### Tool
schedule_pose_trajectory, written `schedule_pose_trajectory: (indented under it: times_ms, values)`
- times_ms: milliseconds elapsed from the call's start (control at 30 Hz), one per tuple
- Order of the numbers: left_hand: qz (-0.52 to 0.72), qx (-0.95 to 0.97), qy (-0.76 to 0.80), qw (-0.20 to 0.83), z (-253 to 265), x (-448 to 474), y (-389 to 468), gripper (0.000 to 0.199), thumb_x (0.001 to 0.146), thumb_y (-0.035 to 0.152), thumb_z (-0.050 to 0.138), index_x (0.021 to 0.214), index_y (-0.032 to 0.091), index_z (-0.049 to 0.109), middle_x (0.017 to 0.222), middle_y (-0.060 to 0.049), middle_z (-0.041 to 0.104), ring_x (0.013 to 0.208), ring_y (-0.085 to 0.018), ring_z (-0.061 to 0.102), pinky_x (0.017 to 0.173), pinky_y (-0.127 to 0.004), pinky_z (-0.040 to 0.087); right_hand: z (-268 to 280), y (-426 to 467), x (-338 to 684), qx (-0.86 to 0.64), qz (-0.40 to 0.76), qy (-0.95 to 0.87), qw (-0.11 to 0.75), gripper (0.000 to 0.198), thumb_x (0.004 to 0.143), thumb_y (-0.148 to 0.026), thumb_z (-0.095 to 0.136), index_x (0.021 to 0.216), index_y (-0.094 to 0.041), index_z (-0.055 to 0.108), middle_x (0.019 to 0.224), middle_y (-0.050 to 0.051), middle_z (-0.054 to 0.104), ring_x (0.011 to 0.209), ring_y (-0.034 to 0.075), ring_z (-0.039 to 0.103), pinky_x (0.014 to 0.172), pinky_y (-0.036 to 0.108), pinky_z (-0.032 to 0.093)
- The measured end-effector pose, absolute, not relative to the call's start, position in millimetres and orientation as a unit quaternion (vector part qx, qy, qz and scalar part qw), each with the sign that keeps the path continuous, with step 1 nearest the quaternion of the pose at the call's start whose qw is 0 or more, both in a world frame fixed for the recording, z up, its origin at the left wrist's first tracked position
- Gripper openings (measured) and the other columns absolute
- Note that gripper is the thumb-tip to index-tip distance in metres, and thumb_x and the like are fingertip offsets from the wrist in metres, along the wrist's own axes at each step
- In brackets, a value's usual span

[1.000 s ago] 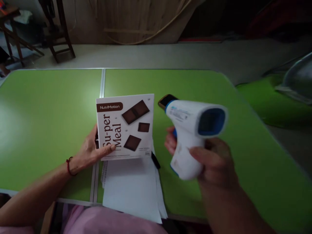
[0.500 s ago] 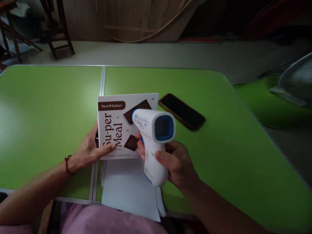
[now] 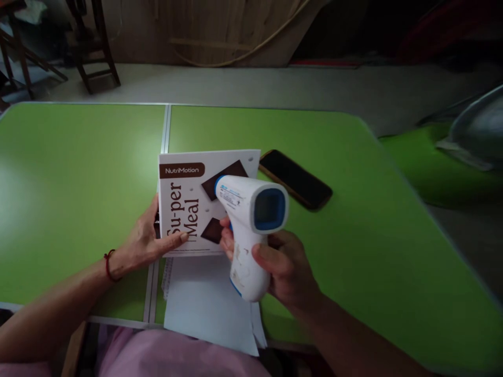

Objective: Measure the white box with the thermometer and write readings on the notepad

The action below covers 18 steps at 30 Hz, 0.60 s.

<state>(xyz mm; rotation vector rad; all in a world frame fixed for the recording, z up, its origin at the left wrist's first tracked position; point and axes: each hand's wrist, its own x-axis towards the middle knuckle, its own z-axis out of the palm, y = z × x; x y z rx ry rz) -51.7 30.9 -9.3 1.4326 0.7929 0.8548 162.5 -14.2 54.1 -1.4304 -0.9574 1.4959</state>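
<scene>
A white box (image 3: 183,204) printed "NutriMotion Su-per Meal" is tilted up towards me over the table. My left hand (image 3: 151,235) grips its left side, thumb on the front face and the other fingers hidden behind. My right hand (image 3: 285,267) is wrapped round the handle of a white and blue infrared thermometer (image 3: 243,209). The thermometer's blue nose points at the box front, close to the dark squares; I cannot tell whether it touches. Its small screen faces me and looks dark. Under the box lie white paper sheets (image 3: 208,303) with a spiral-bound edge at the left.
A black phone (image 3: 296,179) in a brown case lies right of the box on the green table (image 3: 393,251). A metal seam (image 3: 166,125) crosses the table. Beyond stand a wooden chair (image 3: 92,52) and, at the right, a green object (image 3: 432,162).
The thermometer and my right hand have shifted slightly to the right, and the thermometer has turned a little. The box's right edge has moved slightly right too, now overlapping the phone's corner.
</scene>
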Motion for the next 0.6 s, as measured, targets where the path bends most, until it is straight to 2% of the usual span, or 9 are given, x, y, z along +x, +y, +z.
schedule_pose_trajectory:
  times_ms: [133, 300, 433, 600]
  values:
    - [0.374, 0.619, 0.333, 0.604, -9.4, -51.2, 31.1, 0.064, 0.084, 0.036, 0.071, 0.136, 0.016, 0.038, 0.126, -0.015, 0.061, 0.104, -0.026, 0.066, 0.081, -0.041, 0.063, 55.5, -13.3, 162.1, -0.569, 0.589, -0.399, 0.412, 0.048, 0.061, -0.058, 0.074, 0.093, -0.023, 0.067, 0.068, 0.002, 0.059, 0.061, 0.016, 0.054, 0.057, 0.033, 0.048]
    - [0.373, 0.613, 0.329, 0.613, -7.5, -50.7, 31.3, 0.065, 0.084, 0.037, 0.071, 0.137, 0.017, 0.037, 0.125, -0.015, 0.062, 0.104, -0.027, 0.066, 0.078, -0.041, 0.064, 55.7, -15.6, 163.5, -0.577, 0.576, -0.417, 0.402, 0.039, 0.064, -0.056, 0.074, 0.088, -0.025, 0.069, 0.073, 0.004, 0.061, 0.064, 0.017, 0.055, 0.059, 0.034, 0.049]
    - [0.373, 0.614, 0.328, 0.614, -8.8, -51.0, 31.2, 0.067, 0.084, 0.036, 0.071, 0.138, 0.017, 0.036, 0.126, -0.016, 0.061, 0.103, -0.028, 0.066, 0.075, -0.040, 0.065, 56.7, -15.6, 162.8, -0.574, 0.574, -0.420, 0.405, 0.044, 0.063, -0.058, 0.073, 0.090, -0.023, 0.069, 0.072, 0.003, 0.060, 0.062, 0.016, 0.053, 0.057, 0.033, 0.048]
    - [0.369, 0.617, 0.332, 0.611, -12.1, -52.8, 31.5, 0.067, 0.083, 0.038, 0.072, 0.136, 0.017, 0.037, 0.124, -0.016, 0.062, 0.101, -0.026, 0.067, 0.072, -0.035, 0.064, 62.1, -14.5, 155.2, -0.562, 0.590, -0.410, 0.410, 0.045, 0.060, -0.063, 0.076, 0.071, -0.021, 0.063, 0.064, 0.001, 0.055, 0.058, 0.013, 0.050, 0.052, 0.029, 0.045]
